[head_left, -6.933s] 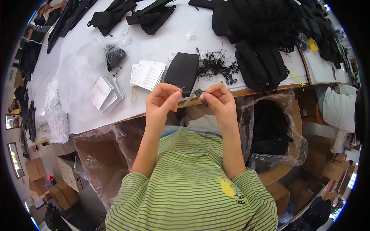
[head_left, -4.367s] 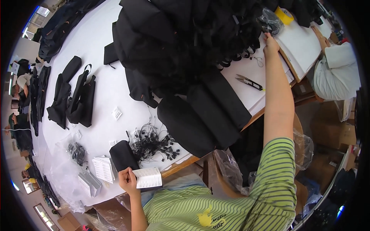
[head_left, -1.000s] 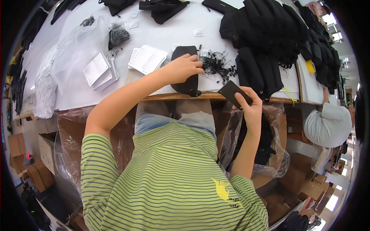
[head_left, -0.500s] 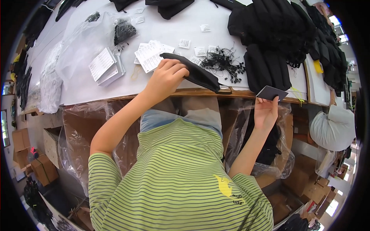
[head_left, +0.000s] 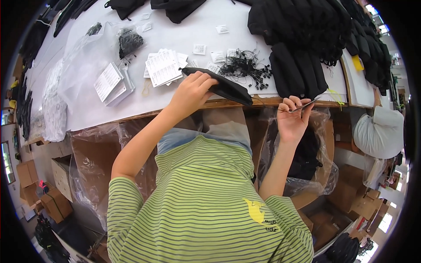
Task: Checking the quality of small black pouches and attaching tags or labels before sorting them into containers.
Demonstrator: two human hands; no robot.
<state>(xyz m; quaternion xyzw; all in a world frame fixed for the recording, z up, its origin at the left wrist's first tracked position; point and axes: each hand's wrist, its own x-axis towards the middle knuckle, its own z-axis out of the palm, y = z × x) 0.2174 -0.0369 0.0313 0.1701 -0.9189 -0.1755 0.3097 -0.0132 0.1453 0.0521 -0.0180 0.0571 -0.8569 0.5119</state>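
Note:
My left hand (head_left: pixel 193 93) is closed around a slim black fabric pouch (head_left: pixel 230 90), held slantwise over the table's front edge. My right hand (head_left: pixel 293 120) pinches a dark flat card (head_left: pixel 302 106), seen almost edge-on, with its fingers curled. Between the pouch's lower end and my right hand a thin dark cord seems to run; where it is fastened cannot be made out. Just beyond the pouch lies a tangle of black strings (head_left: pixel 245 68) with small plastic ends. Printed white slips (head_left: pixel 163 68) are piled beyond my left hand.
Black pouches (head_left: pixel 302 26) are heaped at the right of the white table (head_left: pixel 175 33). A folded stack of white papers (head_left: pixel 112 85) and a clear plastic bag (head_left: pixel 83 61) lie left. Plastic-lined cartons (head_left: pixel 94 153) stand below the edge. Another person (head_left: pixel 379 131) is at far right.
The card in my right hand has turned from showing its flat face to nearly edge-on, and those fingers have curled in. My left hand still grips the pouch, now slightly lower.

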